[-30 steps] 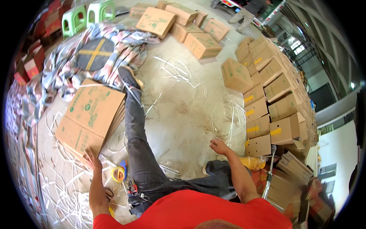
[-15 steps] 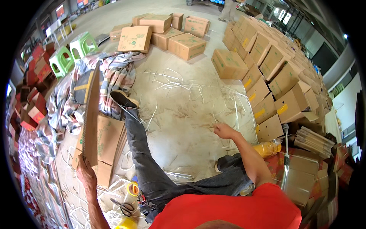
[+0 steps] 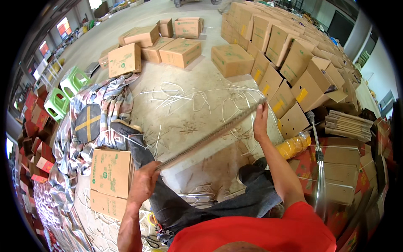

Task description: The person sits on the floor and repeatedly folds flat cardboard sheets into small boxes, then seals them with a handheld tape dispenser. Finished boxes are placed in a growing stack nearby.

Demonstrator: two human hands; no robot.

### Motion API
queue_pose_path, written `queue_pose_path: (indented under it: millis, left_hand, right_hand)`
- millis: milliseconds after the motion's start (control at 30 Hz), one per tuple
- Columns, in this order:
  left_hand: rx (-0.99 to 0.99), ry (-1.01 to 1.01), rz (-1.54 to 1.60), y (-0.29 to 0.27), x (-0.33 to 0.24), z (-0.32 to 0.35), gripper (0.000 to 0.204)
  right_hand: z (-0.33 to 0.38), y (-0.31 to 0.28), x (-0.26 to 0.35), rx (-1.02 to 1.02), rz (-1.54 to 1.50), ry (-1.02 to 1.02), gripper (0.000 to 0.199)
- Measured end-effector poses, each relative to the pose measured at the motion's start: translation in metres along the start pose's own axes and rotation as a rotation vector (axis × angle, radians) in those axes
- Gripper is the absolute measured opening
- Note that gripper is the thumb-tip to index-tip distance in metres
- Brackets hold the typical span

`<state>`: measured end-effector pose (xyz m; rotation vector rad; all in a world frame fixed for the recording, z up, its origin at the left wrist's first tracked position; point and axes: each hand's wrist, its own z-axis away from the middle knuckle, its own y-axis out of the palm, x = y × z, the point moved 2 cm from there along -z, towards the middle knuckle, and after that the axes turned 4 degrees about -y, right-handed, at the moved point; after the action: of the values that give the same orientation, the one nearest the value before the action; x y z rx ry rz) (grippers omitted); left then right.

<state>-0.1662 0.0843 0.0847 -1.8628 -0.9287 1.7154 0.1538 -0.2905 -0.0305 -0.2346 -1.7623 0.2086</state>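
A flattened cardboard carton (image 3: 211, 135) stands nearly edge-on across the space in front of me, its corrugated edge slanting up to the right. My left hand (image 3: 144, 183) is closed on the near left end of that edge. At the far right end, my right hand (image 3: 260, 122) grips it with fingers extended along the corner. To the left of my outstretched leg lies a pile of flattened cartons (image 3: 110, 173) with green print. Scissors (image 3: 151, 241) and a yellow tape ring (image 3: 151, 218) are partly hidden beside my left forearm.
Stacked open cartons (image 3: 289, 59) line the right side. Closed boxes (image 3: 180, 52) sit ahead, and white straps (image 3: 170, 94) litter the floor. A yellow tape-wrapped roll (image 3: 294, 145) and a metal pole (image 3: 319, 168) are near my right arm; green stools (image 3: 73, 82) stand at left.
The flattened carton has swung from upright at my left to across my front. My right hand, empty before, now holds its far end. The view has turned to the right.
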Motion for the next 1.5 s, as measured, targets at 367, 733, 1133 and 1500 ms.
queue_pose_path:
  millis: [367,733,1133,1500]
  left_hand:
    - [0.369,-0.263,0.255,0.065,0.052,0.002,0.035]
    - [0.498,-0.350,0.353,0.073,0.049,0.015,0.043]
    - [0.315,0.062,-0.123,0.042,0.017,-0.019,0.030]
    - [0.413,0.126,-0.269,0.060,0.008,-0.032,0.025]
  right_hand:
    - [0.028,-0.041,-0.055,-0.036,-0.135,0.333,0.068]
    - [0.031,-0.038,-0.056,-0.008,-0.242,0.148,0.086]
    - [0.045,-0.055,-0.029,-0.001,-0.046,0.510,0.061]
    - [0.038,-0.070,-0.008,0.298,0.422,0.532,0.037]
